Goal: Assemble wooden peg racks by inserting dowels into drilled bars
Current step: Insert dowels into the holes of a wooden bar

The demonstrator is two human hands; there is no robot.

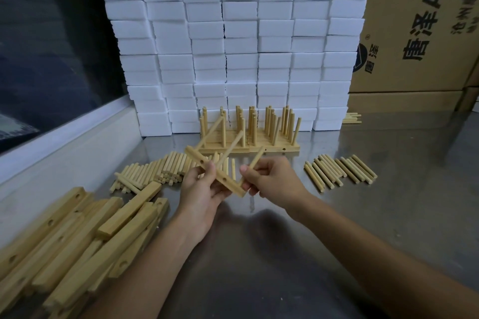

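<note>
Third dowel going into a held bar, several racks already done

We see the left hand (204,190) gripping a pale drilled wooden bar (216,172) above the steel table (337,215), long axis running far-left to near-right, two dowels seated and pointing up and away; the right hand (269,181) pinches a round wooden dowel (255,164) at the bar's near end. We judge much remains: finished racks (248,134) stand behind, yet loose bars (77,228) and loose dowels (339,171) lie waiting
</note>
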